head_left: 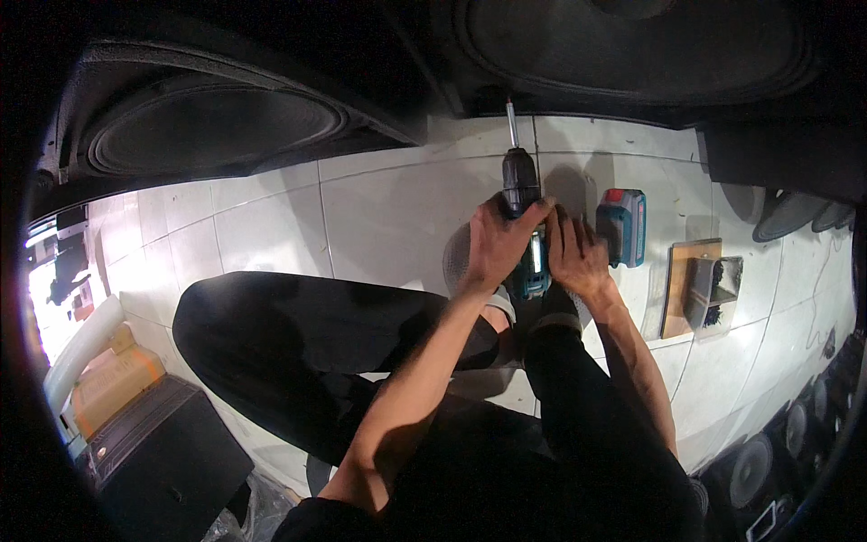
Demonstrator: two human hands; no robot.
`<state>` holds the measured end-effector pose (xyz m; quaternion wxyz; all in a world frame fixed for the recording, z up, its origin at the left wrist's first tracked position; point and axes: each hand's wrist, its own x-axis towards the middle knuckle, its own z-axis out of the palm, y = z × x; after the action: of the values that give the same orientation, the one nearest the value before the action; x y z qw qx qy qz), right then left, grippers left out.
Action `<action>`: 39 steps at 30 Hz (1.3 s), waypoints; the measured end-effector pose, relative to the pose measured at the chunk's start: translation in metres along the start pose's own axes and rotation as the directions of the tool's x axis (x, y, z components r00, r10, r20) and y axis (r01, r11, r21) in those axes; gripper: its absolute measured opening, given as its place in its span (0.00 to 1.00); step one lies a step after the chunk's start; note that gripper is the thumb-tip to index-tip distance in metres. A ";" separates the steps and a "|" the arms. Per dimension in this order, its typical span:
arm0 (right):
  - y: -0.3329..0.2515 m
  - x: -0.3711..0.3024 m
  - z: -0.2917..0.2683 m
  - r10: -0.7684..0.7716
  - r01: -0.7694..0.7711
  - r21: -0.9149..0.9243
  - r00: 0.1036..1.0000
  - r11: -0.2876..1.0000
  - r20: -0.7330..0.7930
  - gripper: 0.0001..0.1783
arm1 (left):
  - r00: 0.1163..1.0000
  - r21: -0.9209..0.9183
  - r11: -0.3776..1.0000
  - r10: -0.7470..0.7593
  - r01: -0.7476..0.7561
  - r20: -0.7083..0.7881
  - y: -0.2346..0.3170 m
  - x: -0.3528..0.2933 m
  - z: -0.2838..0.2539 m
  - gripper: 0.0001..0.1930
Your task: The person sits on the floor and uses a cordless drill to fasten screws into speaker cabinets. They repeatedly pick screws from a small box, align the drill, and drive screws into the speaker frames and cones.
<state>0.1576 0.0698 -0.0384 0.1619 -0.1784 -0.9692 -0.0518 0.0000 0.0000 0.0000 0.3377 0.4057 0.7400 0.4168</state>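
A teal and black cordless drill [524,203] with a long silver bit [511,124] points away from me, toward a large black speaker cabinet [632,45]. My left hand [495,242] grips the drill body from the left. My right hand [574,253] rests on the drill's right side, fingers curled over it. A teal battery pack with a red top [622,226] lies on the white tile floor [379,208] just right of my hands. My knees in black trousers are bent below.
A second big speaker cabinet [208,126] stands at the left. A wooden board [677,285] with a dark object on it lies right of the battery. Small speakers [759,461] line the lower right. A black case [167,461] and cardboard boxes [113,379] sit at the lower left.
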 end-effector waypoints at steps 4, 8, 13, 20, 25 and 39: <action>0.000 0.005 0.000 0.000 0.000 -0.016 0.999 1.000 -0.036 0.23 | 0.961 0.279 0.930 0.267 -0.239 -0.070 -0.015 0.004 0.009 0.09; 0.000 0.007 -0.005 -0.008 0.008 -0.006 1.000 1.000 -0.023 0.21 | 0.986 -0.016 0.998 0.054 -0.057 -0.155 -0.013 0.004 0.013 0.17; 0.000 0.004 -0.003 -0.009 0.009 0.023 1.000 1.000 -0.015 0.22 | 0.995 0.038 0.999 0.042 -0.039 -0.090 -0.013 0.001 0.013 0.07; -0.002 0.000 -0.003 0.012 -0.013 0.029 1.000 0.999 0.011 0.24 | 1.000 0.134 0.991 0.026 -0.026 0.002 -0.010 0.000 0.009 0.11; -0.001 0.005 -0.007 -0.002 0.002 0.006 1.000 1.000 0.010 0.23 | 1.000 0.122 0.992 0.024 -0.024 0.005 -0.012 0.001 0.009 0.10; -0.002 0.007 -0.007 0.015 -0.014 0.028 1.000 0.999 -0.005 0.23 | 0.984 -0.226 0.974 -0.059 0.020 -0.167 -0.006 0.005 0.012 0.22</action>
<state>0.1524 0.0692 -0.0295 0.1672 -0.1830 -0.9681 -0.0374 0.0058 0.0065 -0.0114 0.3240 0.3128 0.7227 0.5243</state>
